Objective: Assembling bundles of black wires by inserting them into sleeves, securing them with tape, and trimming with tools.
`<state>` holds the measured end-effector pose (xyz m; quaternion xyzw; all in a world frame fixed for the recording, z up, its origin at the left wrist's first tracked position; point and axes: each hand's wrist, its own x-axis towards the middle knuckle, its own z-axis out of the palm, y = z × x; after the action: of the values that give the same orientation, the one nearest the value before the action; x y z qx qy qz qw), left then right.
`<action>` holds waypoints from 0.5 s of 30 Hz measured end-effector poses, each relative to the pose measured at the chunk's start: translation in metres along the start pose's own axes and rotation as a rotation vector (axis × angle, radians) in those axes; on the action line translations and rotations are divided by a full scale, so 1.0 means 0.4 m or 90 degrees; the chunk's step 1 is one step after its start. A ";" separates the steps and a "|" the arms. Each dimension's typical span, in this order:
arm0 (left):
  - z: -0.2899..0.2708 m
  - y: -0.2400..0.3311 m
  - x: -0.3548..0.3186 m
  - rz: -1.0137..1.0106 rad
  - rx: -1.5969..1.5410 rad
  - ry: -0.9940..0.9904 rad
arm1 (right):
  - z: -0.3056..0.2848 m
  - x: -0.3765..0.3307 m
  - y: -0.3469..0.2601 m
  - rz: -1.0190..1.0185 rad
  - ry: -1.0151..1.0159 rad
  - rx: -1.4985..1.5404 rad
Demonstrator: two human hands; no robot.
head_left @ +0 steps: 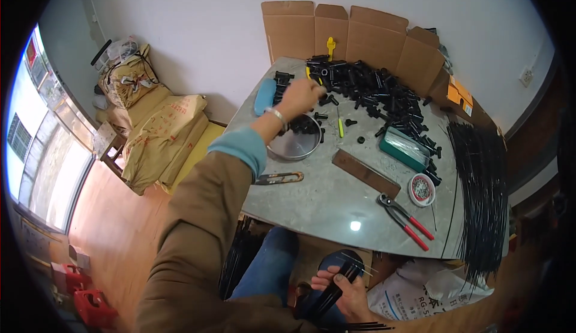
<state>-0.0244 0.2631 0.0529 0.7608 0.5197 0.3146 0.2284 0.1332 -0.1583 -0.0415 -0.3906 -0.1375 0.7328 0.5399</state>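
Observation:
My left hand (303, 97) reaches over the table with its fingers closed, beside a heap of black plastic fittings (378, 93). What it holds, if anything, is hidden. Below its wrist stands a round metal bowl (294, 148) with some black fittings inside. Low down in front of me, over my lap, my right hand (348, 291) grips a bundle of thin black rods (330, 294). A few bright thin tips stick out of the bundle's upper end. A light-blue case (265, 97) lies left of my left hand, and a green-handled screwdriver (340, 127) lies to its right.
Red-handled pincers (407, 222), a brown flat bar (366, 173), a green box (405, 150) and a white tub (422, 189) occupy the table's right. Long black rods (480, 195) overhang the right edge. Cardboard (375, 36) stands behind. A utility knife (280, 178) lies near the front edge.

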 end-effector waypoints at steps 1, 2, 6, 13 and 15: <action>0.011 -0.031 0.055 -0.022 0.096 0.072 | -0.006 0.008 -0.003 0.006 0.011 0.003; 0.026 -0.039 0.098 -0.041 0.143 0.072 | -0.017 0.014 -0.004 0.007 0.032 0.013; 0.107 -0.046 0.186 -0.116 0.265 -0.017 | -0.075 0.036 -0.004 -0.013 0.032 0.000; 0.190 0.023 0.228 0.023 0.337 -0.135 | -0.106 0.063 -0.018 0.046 0.024 0.035; 0.216 -0.007 0.230 0.061 0.338 -0.152 | -0.098 0.064 -0.015 0.016 0.025 0.048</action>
<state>0.0598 0.3484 0.0129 0.8491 0.5169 0.0860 0.0661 0.1628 -0.1417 -0.0744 -0.3860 -0.0946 0.7364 0.5476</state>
